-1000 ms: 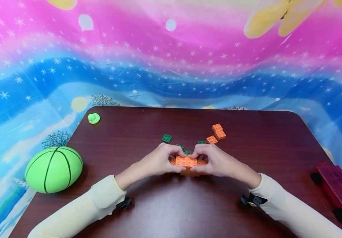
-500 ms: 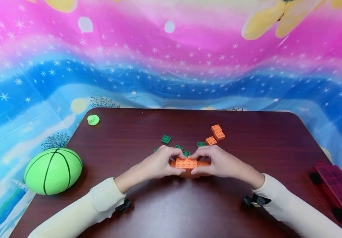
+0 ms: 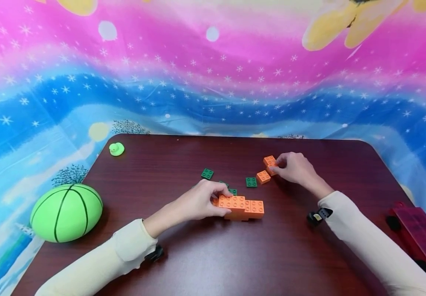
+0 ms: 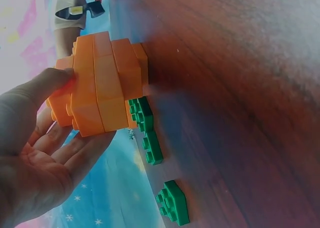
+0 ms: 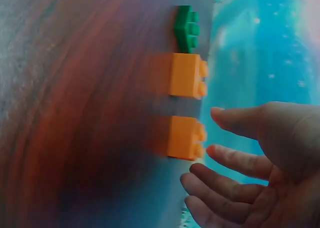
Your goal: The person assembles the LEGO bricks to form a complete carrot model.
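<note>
My left hand (image 3: 206,200) grips the left end of a stepped, built-up block of orange toy bricks (image 3: 248,209), thumb at the near side. In the left wrist view the layers of this orange block (image 4: 102,82) show from the side. My right hand (image 3: 296,168) is at the loose orange bricks farther back. The right wrist view has its thumb and fingers spread just short of one orange brick (image 5: 184,138), with a gap between them. Another orange brick (image 3: 263,176) lies to the left of that hand, and an orange brick (image 3: 269,160) is at its fingertips.
Thin green brick pieces lie beyond the orange block, among them a green piece (image 3: 207,173) and a second green piece (image 3: 251,182). A green ball (image 3: 66,212) stands at left, a small green duck (image 3: 116,149) at the back left corner, a red toy vehicle (image 3: 422,238) at right.
My right hand has left the orange block and moved back and right to the loose orange bricks. The left hand stays on the block, whose right end is now uncovered.
</note>
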Demonstrator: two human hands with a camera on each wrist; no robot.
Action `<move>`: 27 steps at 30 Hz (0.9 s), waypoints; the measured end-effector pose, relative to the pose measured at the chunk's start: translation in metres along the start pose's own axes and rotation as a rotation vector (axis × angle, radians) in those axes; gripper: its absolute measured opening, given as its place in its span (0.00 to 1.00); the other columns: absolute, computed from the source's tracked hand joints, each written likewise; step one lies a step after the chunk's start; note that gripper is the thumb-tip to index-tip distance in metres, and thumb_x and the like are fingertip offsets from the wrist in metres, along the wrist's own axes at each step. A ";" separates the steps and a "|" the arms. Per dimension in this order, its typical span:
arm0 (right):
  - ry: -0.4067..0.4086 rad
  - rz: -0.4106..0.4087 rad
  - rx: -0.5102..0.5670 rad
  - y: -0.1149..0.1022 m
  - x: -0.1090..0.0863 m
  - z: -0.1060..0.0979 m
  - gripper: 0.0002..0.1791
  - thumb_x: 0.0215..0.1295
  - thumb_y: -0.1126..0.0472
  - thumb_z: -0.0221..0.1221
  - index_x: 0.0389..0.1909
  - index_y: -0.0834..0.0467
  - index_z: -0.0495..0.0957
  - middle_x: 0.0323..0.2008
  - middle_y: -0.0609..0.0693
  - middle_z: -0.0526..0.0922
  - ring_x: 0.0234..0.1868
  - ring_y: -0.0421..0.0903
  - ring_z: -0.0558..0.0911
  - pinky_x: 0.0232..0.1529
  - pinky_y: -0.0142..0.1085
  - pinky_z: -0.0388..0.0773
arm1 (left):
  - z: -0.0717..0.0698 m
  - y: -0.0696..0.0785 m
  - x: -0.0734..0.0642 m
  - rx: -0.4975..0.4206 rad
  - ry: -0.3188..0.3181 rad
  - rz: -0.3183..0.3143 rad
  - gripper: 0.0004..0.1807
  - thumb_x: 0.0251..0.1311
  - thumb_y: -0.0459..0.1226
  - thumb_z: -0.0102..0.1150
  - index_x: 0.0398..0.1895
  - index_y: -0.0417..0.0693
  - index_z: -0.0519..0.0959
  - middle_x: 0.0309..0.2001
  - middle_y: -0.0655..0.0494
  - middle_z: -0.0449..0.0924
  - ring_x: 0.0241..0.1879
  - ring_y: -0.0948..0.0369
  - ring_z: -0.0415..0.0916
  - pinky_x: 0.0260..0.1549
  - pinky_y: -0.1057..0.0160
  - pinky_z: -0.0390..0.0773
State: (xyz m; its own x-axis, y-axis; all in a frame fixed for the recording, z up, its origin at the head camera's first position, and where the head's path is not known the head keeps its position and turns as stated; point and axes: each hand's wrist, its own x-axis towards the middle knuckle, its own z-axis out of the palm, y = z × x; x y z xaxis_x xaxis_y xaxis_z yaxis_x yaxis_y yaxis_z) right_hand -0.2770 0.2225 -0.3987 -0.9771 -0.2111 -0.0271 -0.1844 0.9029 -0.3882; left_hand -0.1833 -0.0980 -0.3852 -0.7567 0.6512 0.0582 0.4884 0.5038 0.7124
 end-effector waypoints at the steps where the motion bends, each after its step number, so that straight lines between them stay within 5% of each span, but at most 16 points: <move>1: 0.001 0.014 0.002 0.002 0.001 0.002 0.20 0.66 0.48 0.68 0.48 0.60 0.85 0.42 0.59 0.88 0.32 0.49 0.80 0.30 0.39 0.75 | 0.000 0.000 0.000 0.002 0.003 0.004 0.13 0.58 0.39 0.75 0.45 0.51 0.85 0.45 0.58 0.88 0.36 0.67 0.79 0.40 0.66 0.82; 7: 0.045 0.004 0.037 0.005 0.001 0.011 0.20 0.66 0.53 0.69 0.50 0.63 0.83 0.48 0.64 0.87 0.43 0.55 0.84 0.46 0.51 0.83 | 0.002 0.001 0.003 0.021 0.008 0.008 0.13 0.59 0.41 0.75 0.45 0.52 0.85 0.46 0.60 0.88 0.38 0.68 0.79 0.42 0.68 0.82; 19: 0.097 -0.123 -0.003 0.012 -0.009 0.012 0.06 0.63 0.61 0.70 0.28 0.58 0.85 0.26 0.52 0.85 0.23 0.45 0.73 0.27 0.35 0.69 | -0.002 0.002 0.002 0.021 0.007 0.005 0.13 0.58 0.40 0.75 0.46 0.51 0.85 0.46 0.58 0.88 0.37 0.67 0.79 0.40 0.67 0.82; 27: 0.164 -0.234 -0.030 0.013 -0.015 0.015 0.04 0.61 0.64 0.72 0.33 0.59 0.87 0.33 0.55 0.89 0.27 0.46 0.79 0.32 0.41 0.78 | 0.001 -0.001 0.000 0.017 0.005 -0.020 0.14 0.58 0.40 0.75 0.46 0.52 0.85 0.46 0.60 0.88 0.38 0.67 0.80 0.43 0.68 0.82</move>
State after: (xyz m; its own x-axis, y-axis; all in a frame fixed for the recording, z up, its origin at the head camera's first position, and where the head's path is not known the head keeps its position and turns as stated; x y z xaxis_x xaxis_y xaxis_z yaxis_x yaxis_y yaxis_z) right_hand -0.2630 0.2321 -0.4178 -0.9112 -0.3543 0.2103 -0.4079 0.8478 -0.3389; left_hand -0.1839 -0.0979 -0.3867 -0.7682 0.6384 0.0477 0.4809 0.5263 0.7013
